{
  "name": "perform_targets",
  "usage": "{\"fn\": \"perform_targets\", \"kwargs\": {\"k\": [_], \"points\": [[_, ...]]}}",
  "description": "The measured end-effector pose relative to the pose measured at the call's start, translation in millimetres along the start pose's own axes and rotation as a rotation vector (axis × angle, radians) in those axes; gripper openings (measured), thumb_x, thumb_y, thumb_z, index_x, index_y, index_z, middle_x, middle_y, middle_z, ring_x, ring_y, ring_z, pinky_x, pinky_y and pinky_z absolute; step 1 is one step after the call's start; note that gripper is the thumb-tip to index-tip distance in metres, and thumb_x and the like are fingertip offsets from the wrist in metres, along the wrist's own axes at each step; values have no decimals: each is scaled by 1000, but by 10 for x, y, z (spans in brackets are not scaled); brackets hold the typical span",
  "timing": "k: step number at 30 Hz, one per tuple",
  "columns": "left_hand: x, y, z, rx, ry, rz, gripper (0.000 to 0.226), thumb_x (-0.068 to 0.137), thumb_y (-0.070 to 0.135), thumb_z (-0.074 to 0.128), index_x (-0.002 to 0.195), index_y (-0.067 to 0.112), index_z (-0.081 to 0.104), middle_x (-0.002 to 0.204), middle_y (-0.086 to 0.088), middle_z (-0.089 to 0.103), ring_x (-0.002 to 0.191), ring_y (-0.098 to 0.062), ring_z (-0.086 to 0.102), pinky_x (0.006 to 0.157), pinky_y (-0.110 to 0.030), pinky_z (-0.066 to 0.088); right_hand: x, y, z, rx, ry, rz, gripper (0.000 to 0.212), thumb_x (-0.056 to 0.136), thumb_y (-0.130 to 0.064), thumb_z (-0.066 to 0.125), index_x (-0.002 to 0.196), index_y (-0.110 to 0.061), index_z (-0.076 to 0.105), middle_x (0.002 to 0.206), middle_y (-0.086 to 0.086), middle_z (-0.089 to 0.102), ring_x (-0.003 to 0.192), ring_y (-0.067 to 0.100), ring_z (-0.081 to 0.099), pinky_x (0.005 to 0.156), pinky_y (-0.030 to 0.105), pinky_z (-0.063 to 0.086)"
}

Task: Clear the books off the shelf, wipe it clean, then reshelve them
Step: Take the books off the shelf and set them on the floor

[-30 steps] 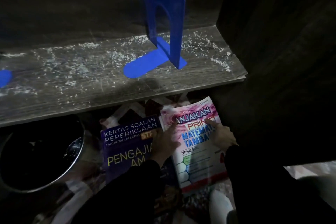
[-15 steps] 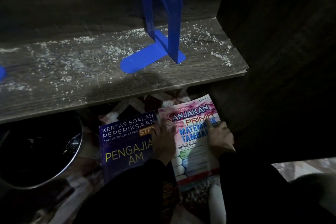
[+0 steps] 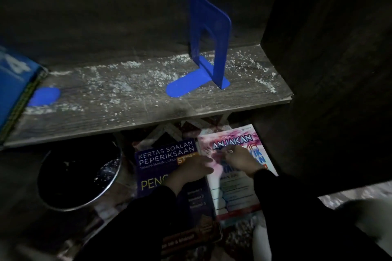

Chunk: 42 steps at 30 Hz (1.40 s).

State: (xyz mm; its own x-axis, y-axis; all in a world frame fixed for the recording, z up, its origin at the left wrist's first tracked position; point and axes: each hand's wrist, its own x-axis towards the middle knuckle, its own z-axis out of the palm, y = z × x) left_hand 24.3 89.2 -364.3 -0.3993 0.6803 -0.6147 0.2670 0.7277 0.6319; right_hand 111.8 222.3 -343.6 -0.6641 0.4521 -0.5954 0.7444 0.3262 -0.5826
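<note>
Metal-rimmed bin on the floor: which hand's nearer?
Left. The left hand rests on the purple book, which lies just right of the bin. The right hand is farther right, on the pink book.

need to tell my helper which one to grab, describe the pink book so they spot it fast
Find the dusty shelf with the upright blue bookend. Below its right end two books lie side by side. The pink book, titled ANJAKAN, is the right one, beside a dark blue book.
</note>
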Motion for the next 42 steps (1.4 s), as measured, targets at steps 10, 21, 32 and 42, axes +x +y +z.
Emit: {"fn": "perform_targets", "kwargs": {"k": [10, 21, 32, 42], "points": [[-1980, -23, -1583, -269, 914, 177, 18, 89, 10, 61, 102, 19, 69, 86, 4, 69, 78, -4, 63, 76, -15, 46, -735, -2243, 405, 281, -184, -558, 21, 91, -4, 56, 94, -23, 65, 66, 1, 59, 54, 15, 52, 51, 24, 41], [-3057, -445, -2654, 47, 1733, -12, 97, 86, 23, 65, 150, 31, -7, 145, -22, 25, 124, -45, 36, 100, -51, 35, -1168, -3869, 1398, 194, -246, -950, 96, 83, -3, 60, 147, -50, 7, 144, -9, 36, 105, 10, 55, 85, 26, 48], [-2953, -352, -2901, 225, 1704, 220, 63, 88, 30, 63, 129, 37, 16, 122, -16, 57, 89, -46, 63, 72, -53, 52, -1116, -3772, 1463, -163, 6, -1071, 75, 96, -20, 47, 152, -32, -2, 138, 17, 46, 120, 35, 50, 93, 39, 44], [-3200, 25, -2614, 260, 1649, 574, 56, 85, 10, 66, 130, 25, 34, 96, -5, 67, 63, -3, 56, 67, -15, 50, -1194, -3317, 1044, -172, 186, -1178, 70, 81, -75, 34, 131, -70, -14, 161, 1, 7, 146, 20, 18, 115, 45, 26]]}}
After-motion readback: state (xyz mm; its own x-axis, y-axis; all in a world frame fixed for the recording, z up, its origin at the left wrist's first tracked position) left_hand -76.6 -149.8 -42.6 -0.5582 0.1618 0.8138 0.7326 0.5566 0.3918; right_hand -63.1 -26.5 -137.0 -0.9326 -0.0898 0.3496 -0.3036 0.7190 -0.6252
